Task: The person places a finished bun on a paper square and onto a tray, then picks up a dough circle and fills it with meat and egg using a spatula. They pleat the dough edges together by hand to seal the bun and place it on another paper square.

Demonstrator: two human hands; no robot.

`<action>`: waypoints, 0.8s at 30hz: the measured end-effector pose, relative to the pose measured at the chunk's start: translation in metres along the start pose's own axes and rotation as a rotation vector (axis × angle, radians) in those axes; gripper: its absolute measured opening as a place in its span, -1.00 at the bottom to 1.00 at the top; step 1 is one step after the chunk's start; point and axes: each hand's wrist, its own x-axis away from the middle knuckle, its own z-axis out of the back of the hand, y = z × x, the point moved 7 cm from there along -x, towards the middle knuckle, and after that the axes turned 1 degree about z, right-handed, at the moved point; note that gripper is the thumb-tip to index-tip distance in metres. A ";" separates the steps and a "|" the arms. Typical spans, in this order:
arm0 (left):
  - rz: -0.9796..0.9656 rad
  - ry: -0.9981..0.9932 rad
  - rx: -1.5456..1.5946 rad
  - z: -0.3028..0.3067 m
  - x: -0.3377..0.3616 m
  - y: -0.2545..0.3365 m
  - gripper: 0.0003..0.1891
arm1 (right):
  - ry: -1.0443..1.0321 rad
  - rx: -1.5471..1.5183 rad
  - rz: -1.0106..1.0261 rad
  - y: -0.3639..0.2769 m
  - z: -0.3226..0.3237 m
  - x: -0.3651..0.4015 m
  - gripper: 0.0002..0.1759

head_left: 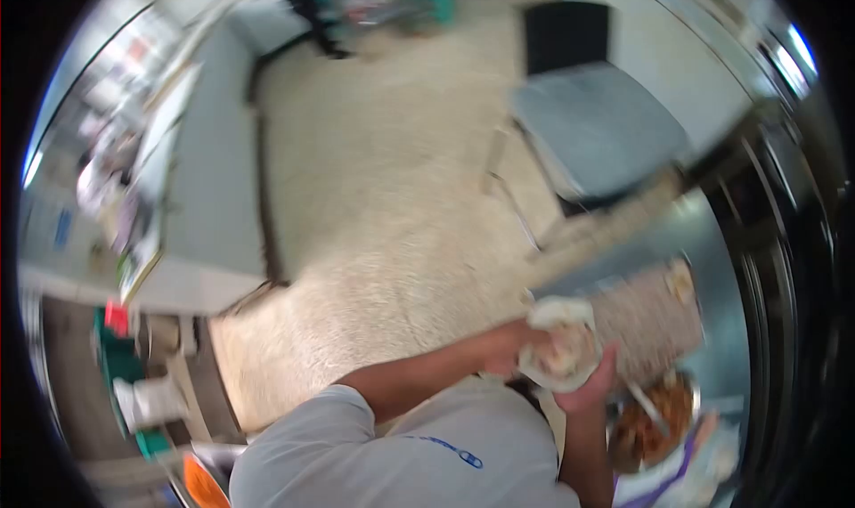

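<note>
A round, whitish dough wrapper (545, 370) with a pale orange-brown filling in its middle is held up in front of my body. My right hand (595, 385) cups it from the right, thumb raised beside the rim. At its left edge my left hand (512, 343) grips the dough, though blur softens the fingers. Just right of my hands stands a metal bowl (697, 399) of orange-brown filling (643, 435). A light-handled utensil (647, 408) leans in that filling. Behind the bowl lies a speckled board (646, 321) carrying a small pale dough piece (679, 285).
The board rests on a metal table (712, 241). Beyond it is a grey-seated chair (597, 121). A long white counter (209, 170) runs along the left. Lower left are a green crate (120, 361) and an orange object (203, 483). Another person's leg (316, 23) shows far off.
</note>
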 end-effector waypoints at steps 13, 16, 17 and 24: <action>-0.436 0.515 -0.741 0.056 0.121 0.042 -0.19 | -0.149 0.311 -0.441 0.108 -0.056 -0.078 -0.15; -0.594 0.435 -0.426 0.052 0.144 0.040 -0.25 | -0.511 0.499 -0.332 0.089 -0.117 -0.064 -0.14; -0.596 0.389 -0.226 0.048 0.151 0.044 -0.27 | -0.512 0.502 -0.334 0.091 -0.118 -0.063 -0.14; -0.358 0.488 -0.287 0.106 0.097 0.012 -0.29 | -0.119 0.327 -0.504 0.117 -0.047 -0.088 -0.03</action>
